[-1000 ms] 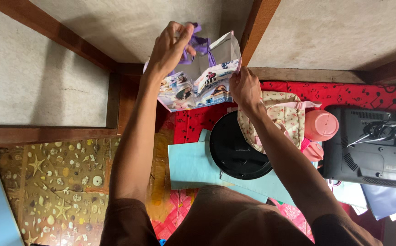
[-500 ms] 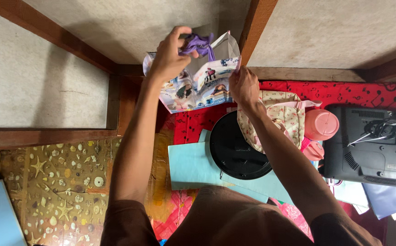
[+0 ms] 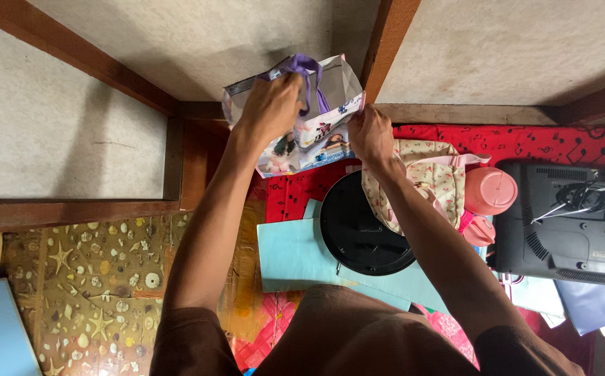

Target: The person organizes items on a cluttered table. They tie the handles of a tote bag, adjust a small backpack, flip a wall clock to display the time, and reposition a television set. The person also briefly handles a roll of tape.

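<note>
The small printed bag with purple handles sits near the top centre of the frame, held up against the pale wall. Over the last second it has sunk a little and its mouth has tipped more open. The left hand is closed around the purple handles at the bag's upper left, where a moment ago it was only lifting them; the right hand pinches the bag's right edge, as before. Below the hands lie a round black disc on pale blue sheets, a floral pouch, and a pink cup on red cloth.
</note>
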